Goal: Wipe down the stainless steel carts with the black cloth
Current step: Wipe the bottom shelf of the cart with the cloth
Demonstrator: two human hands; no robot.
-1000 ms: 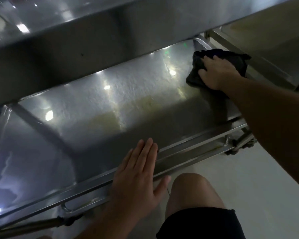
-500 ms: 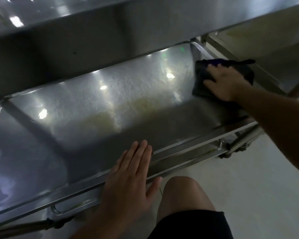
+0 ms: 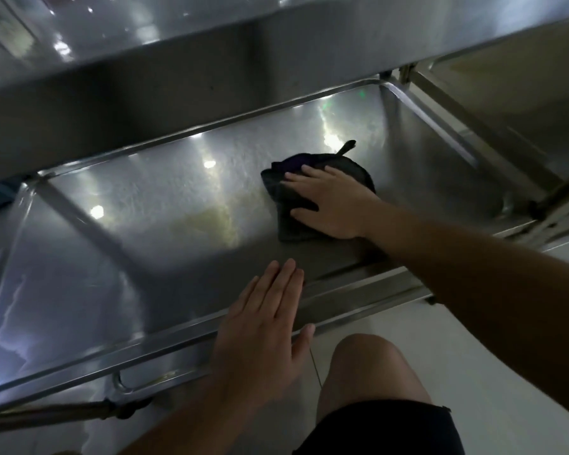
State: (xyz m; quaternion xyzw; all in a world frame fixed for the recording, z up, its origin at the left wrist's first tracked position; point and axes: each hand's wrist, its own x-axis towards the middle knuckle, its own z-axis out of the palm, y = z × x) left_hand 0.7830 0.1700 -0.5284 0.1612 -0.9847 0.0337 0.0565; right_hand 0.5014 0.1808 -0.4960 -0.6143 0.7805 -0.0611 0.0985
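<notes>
The lower shelf (image 3: pixel 119 244) of a stainless steel cart fills the head view, a shallow tray with raised rims. A crumpled black cloth (image 3: pixel 284 192) lies near the shelf's middle right. My right hand (image 3: pixel 332 205) presses flat on the cloth, fingers straight and spread, pointing left. My left hand (image 3: pixel 263 330) rests flat on the shelf's near rim (image 3: pixel 358 300), fingers straight and together, thumb over the edge. A yellowish smear (image 3: pixel 204 221) shows on the steel just left of the cloth.
The cart's upper shelf (image 3: pixel 145 77) overhangs the far side. A second steel cart (image 3: pixel 506 93) stands to the right, its frame touching this one's corner. My bare knee (image 3: pixel 365 366) and black shorts are below the rim, over a pale floor (image 3: pixel 473 372).
My right hand has slid the black cloth from the shelf's far right corner leftward toward the middle. My left hand has stayed on the near rim.
</notes>
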